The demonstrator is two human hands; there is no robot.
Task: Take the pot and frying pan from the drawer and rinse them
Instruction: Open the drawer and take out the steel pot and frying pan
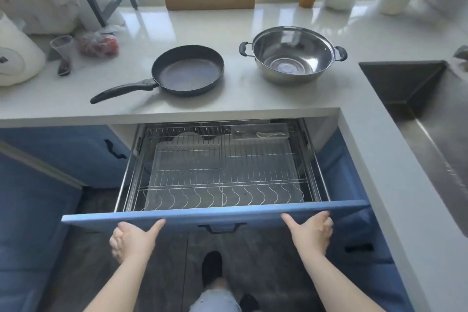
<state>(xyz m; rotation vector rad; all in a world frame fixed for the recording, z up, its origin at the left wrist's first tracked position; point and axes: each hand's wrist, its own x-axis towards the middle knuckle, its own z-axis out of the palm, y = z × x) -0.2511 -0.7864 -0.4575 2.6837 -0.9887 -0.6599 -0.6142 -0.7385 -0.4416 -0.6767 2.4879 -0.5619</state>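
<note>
A pale countertop [253, 15] wraps the corner of the kitchen, its steel sink [415, 119] sunk at my right, as I stand over the open blue drawer [215, 216] and its wire rack [220, 167]. Both task items are already out: the frying pan [188, 69] sits on the counter with its handle pointing left, and the pot [292, 54] stands upright just to its right, apart from it and nearer the sink. The rack looks clear of cookware; only a small tray of utensils [259, 132] shows at its back.

My left hand [133, 239] and right hand [312, 232] rest against the drawer's front panel, either side of the black pull [221, 227], thumbs up along the top edge. Neither grasps anything; they are loosely curled, pressing rather than gripping.

As I judge it, the step is closing the drawer. I would push evenly with both palms so it runs straight on its rails, keep thumbs off the top lip near the counter edge, then turn to the pot first.
</note>
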